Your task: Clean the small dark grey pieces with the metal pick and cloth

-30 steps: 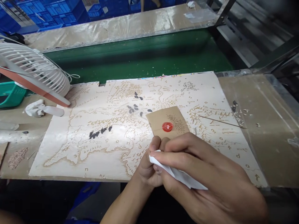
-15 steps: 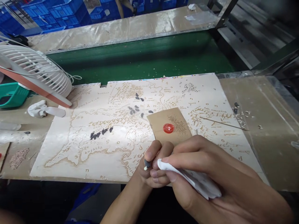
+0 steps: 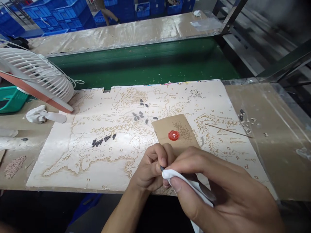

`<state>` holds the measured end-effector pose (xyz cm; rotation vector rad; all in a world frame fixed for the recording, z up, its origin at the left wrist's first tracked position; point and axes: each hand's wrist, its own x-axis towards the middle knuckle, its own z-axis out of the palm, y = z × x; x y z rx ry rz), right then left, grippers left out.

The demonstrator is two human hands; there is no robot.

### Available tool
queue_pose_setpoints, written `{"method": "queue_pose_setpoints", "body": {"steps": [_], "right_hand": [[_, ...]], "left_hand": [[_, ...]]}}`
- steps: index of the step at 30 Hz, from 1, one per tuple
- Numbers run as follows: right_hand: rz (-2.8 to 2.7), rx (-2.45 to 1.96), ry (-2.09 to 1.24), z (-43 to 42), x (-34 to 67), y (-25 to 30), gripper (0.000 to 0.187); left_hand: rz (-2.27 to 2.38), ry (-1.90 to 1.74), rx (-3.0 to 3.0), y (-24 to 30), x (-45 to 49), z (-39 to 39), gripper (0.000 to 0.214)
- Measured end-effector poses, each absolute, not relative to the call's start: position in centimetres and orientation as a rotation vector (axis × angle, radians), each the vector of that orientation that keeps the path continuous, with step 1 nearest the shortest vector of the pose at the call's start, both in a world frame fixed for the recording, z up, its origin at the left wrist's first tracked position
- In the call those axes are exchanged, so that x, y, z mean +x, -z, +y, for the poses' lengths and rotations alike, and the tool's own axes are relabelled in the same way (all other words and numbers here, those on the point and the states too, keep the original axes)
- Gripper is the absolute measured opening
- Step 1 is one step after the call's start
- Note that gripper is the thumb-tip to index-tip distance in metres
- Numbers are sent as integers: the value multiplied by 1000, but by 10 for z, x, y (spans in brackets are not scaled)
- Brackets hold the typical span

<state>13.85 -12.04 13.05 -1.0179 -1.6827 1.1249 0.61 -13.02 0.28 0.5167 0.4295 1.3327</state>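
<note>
Stacked blue plastic crates [image 3: 70, 13] fill far side of room, legs of distant person [image 3: 107, 9] beside them. Long workbench with scuffed glossy plastic covering [image 3: 121, 32] runs behind green conveyor belt [image 3: 136, 61]. Dark steel frame [image 3: 233, 16] at right. White round caged electric fan [image 3: 36, 76] at left, teal plastic basket [image 3: 11, 100] just beside it.

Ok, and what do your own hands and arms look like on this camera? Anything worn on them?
Both the left hand and the right hand are bare, with no gloves, and no ring shows on them. The left forearm is bare down to the bottom of the head view, with no sleeve, watch or band on it. The fingernails look short, and there are no cables or markings.
</note>
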Motion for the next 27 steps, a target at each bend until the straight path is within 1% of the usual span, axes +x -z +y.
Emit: {"method": "queue_pose_setpoints", "body": {"steps": [2,4,7,14,20,27], "right_hand": [[-1699,-1040,-1114,-120,143,-129,21],[-1715,-1061,-1097,-120,148,-127,25],[-1743,-1049,-1074,-119,152,-123,27],[-1730,-959,-993,-115,156,-113,27],[-1647,-973,-991,-115,157,-111,28],[-1581,-985,-1081,-115,164,-103,22]], "left_hand": [[329,-1355,574,-13,-3,-128,36],[276,-1394,648,-19,-9,-127,19],[310,-1438,707,-22,-11,-127,8],[488,-1493,819,-29,-11,-131,3],[587,-1558,838,-42,-8,-133,14],[662,-1573,804,-44,-1,-135,11]]}}
